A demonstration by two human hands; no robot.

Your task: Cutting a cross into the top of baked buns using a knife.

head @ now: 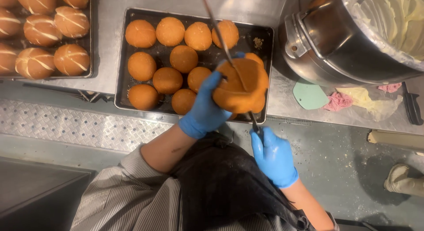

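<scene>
My left hand (207, 108), in a blue glove, holds a round golden-brown bun (240, 87) up over the right end of a dark baking tray (120, 59). My right hand (274, 157), also blue-gloved, grips the handle of a long thin knife (221, 37). The blade runs up across the bun's top and past it toward the back. Several more plain buns (168, 78) lie in rows on the tray.
A second tray (90, 45) at the left holds buns with white stripes. A large steel mixing bowl (335, 41) of pale cream stands at the right. A green scraper (309, 95), cloths and a black-handled tool (413, 107) lie on the steel counter.
</scene>
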